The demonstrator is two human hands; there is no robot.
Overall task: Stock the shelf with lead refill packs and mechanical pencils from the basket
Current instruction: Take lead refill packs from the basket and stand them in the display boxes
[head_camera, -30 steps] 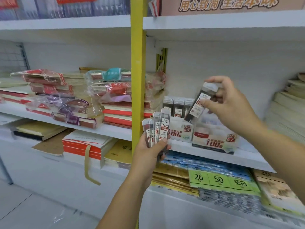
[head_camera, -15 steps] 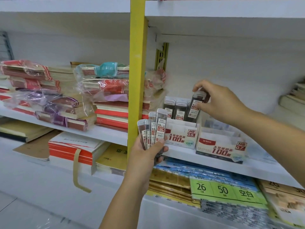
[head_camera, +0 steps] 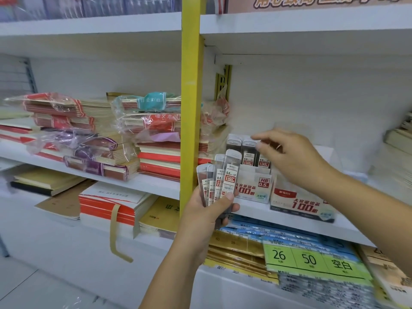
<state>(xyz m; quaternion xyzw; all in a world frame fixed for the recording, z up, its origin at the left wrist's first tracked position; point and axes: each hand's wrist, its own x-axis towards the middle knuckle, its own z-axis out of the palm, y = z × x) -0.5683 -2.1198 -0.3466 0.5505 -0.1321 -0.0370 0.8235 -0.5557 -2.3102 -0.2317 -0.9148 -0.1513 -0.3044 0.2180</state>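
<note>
The shelf (head_camera: 256, 212) runs across under both grips, and the yellow upright (head_camera: 192, 108) stands just left of my left grip (head_camera: 207, 217). Further left of that lie bagged notebook stacks (head_camera: 93, 139), none of my business here. Directly below my right grip (head_camera: 289, 157) sits the HB 0.5 display box (head_camera: 256, 188), with a second box (head_camera: 298, 204) touching it on the right.

The right grip hovers over the back of the HB box, fingers loose and spread, holding nothing that I can make out. It is blurred, so I cannot tell whether the fingertips touch the standing packs (head_camera: 246, 150) lined up upright in that box. The left grip is closed round the lower ends of a fan of lead refill packs (head_camera: 223, 177), thumb pressed across the front.

That fan is what counts. It lies down and to the left of the right grip, near it, in front of the box. Each pack's long axis is close to upright, tops free and splayed, the tallest on the right, nearest the empty grip. I judge the right hand is the one to pluck the next pack by its top and carry it back up to the row. I see no basket and no mechanical pencils in view.
</note>
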